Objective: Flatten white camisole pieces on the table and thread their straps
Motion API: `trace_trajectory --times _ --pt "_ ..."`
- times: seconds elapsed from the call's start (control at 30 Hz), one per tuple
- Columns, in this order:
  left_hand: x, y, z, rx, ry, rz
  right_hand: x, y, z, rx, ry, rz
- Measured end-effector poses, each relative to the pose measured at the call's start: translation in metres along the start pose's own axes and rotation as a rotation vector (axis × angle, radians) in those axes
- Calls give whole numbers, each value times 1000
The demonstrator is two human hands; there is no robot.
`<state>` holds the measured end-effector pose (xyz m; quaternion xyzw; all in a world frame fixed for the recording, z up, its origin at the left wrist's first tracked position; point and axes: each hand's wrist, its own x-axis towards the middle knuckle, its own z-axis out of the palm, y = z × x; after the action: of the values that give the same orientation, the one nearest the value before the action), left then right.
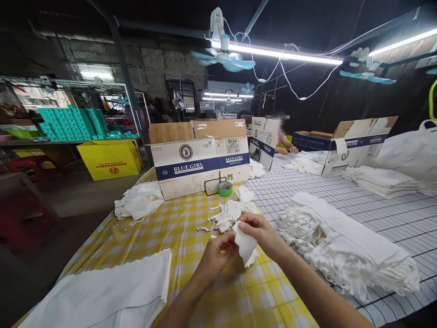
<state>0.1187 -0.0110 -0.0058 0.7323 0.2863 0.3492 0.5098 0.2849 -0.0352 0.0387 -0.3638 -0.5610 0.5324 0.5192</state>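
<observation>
My left hand (214, 256) and my right hand (260, 231) meet over the yellow checked tablecloth (164, 228). Both pinch a small white cloth piece (246, 248), which hangs crumpled between them. Just beyond the hands lies a loose heap of similar white pieces with straps (229, 213). A long row of stacked white pieces (341, 248) runs along my right forearm. A flat folded white pile (109, 291) lies at the near left.
A "Blue Girl" carton (200, 157) stands open behind a green tape roll (225, 188). More cartons (355, 143) and white stacks (382, 180) sit on the grid-patterned cloth at right. Another person (285, 146) works at the far end. A yellow box (109, 159) stands on the floor left.
</observation>
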Motion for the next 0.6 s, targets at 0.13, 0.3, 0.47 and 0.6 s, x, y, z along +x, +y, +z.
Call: trace_trajectory --times 0.13,0.3,0.47,0.6 --pt "-16 25 5 -30 316 6 -8 -27 9 175 90 -8" --pt "-39 48 23 88 437 63 -13 -55 37 247 190 -40" --pt "-46 55 19 -17 317 -39 -18 -55 53 23 200 -155" --pt "-61 58 -21 -45 310 -74 -10 -24 33 -176 152 -107"
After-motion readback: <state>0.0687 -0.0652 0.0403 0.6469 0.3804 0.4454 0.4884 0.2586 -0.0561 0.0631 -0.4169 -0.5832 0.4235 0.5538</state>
